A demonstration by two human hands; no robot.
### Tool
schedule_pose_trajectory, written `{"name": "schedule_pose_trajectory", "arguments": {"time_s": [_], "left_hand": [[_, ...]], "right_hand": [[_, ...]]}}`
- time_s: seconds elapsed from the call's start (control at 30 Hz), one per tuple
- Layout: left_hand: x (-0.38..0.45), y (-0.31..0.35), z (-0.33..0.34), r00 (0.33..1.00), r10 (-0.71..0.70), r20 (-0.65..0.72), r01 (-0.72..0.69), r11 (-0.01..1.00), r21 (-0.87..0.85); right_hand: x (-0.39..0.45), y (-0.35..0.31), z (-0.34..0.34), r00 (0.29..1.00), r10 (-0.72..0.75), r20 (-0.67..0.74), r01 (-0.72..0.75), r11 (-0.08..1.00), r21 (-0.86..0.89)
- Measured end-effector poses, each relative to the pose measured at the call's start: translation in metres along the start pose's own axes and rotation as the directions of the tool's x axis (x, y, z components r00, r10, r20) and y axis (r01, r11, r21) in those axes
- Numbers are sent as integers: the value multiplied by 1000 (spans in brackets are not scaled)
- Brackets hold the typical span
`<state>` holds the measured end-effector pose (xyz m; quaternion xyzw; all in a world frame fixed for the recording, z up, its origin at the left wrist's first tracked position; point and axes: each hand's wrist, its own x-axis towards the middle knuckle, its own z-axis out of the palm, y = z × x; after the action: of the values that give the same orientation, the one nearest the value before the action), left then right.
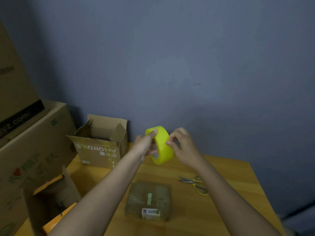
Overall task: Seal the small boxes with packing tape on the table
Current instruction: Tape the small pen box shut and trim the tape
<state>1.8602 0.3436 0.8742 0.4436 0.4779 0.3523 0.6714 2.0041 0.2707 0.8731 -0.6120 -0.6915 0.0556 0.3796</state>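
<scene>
Two bare forearms reach up from the bottom edge toward the middle of the view; between them, close to the near edge of the wooden table (230, 193), lies a small closed box (148, 200), flat and brown, with a strip of green-patterned tape on its top and a white label at its near edge; its top seam carries no yellow tape. To the right of that box, apart from it, a pair of scissors (194, 183) with yellow handles lies on the table, blades pointing left and slightly parted.

Above the table, held in the air beyond the small box, is the yellow roll of packing tape (162, 145), tilted so its broad band faces the camera; the left hand (144, 143) grips it, thumb curled over the top of the roll and fingers passing through or behind the core; the right hand (183, 147) touches the roll's right side with curled fingertips, pinching or picking at the band's surface; whether a loose end of tape is caught there is too small to tell.

At the far left corner of the table stands an open cardboard box (100, 143) with its flaps up and printing upside down on its near face; another open box (51, 200) with orange inner flaps sits at the near left; large stacked cartons (32, 142) rise along the left edge; a blue-grey wall (170, 57) fills the background.
</scene>
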Motion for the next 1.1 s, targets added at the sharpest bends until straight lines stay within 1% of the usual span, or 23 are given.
{"name": "schedule_pose_trajectory", "arguments": {"time_s": [0.03, 0.1, 0.2, 0.23, 0.3, 0.4, 0.57, 0.63, 0.7, 0.73, 0.83, 0.9, 0.97, 1.0, 1.03, 1.07, 1.1], "left_hand": [[0, 0, 1, 1000, -1, 1, 1, 1000, 4], [0, 1, 2, 999, -20, 29, 21, 1000, -14], [-3, 4, 3, 984, -98, 149, 104, 994, -33], [-3, 4, 3, 975, -103, 195, 112, 993, -36], [-2, 6, 5, 967, -87, 241, 102, 993, -51], [-1, 6, 6, 973, -84, 214, 102, 992, -77], [-1, 5, 12, 990, -41, 136, 57, 992, -117], [-3, 6, 14, 991, -17, 130, 32, 993, -111], [-5, 6, 14, 991, -8, 136, 21, 996, -92], [-5, 7, 13, 989, -5, 145, 17, 996, -84], [-9, 11, 13, 978, 1, 210, 15, 997, -72], [-12, 15, 13, 971, -28, 238, 46, 997, -70], [-15, 17, 10, 970, -77, 231, 83, 996, -19], [-16, 18, 8, 969, -94, 228, 84, 995, 53], [-19, 19, 6, 968, -102, 230, 68, 986, 152], [-22, 20, 2, 972, -83, 221, 16, 957, 291], [-25, 21, -1, 976, -36, 214, -64, 896, 439]], "right_hand": [[2, -2, 0, 998, -24, -60, 23, 999, -23], [5, -6, 2, 989, -91, -120, 77, 991, -112], [5, -15, 7, 958, -225, -176, 156, 929, -336], [6, -17, 8, 946, -261, -193, 173, 908, -382], [7, -18, 11, 924, -308, -225, 197, 890, -411], [6, -19, 11, 915, -327, -238, 226, 901, -370], [1, -16, 4, 915, -332, -228, 282, 932, -228], [-1, -14, -1, 939, -264, -219, 234, 960, -154], [-3, -14, -4, 975, -123, -183, 118, 992, -39], [-2, -14, -5, 983, -77, -165, 77, 997, -8], [3, -13, -4, 986, -68, -155, 55, 995, -85], [12, -15, -7, 979, -23, -205, 5, 996, -85], [19, -16, -9, 977, 21, -213, -41, 995, -91], [22, -16, -10, 979, 30, -200, -51, 993, -102], [25, -15, -10, 983, 32, -181, -54, 992, -114], [28, -15, -10, 989, 28, -147, -47, 990, -129], [29, -14, -11, 995, 14, -103, -30, 987, -157]]}}
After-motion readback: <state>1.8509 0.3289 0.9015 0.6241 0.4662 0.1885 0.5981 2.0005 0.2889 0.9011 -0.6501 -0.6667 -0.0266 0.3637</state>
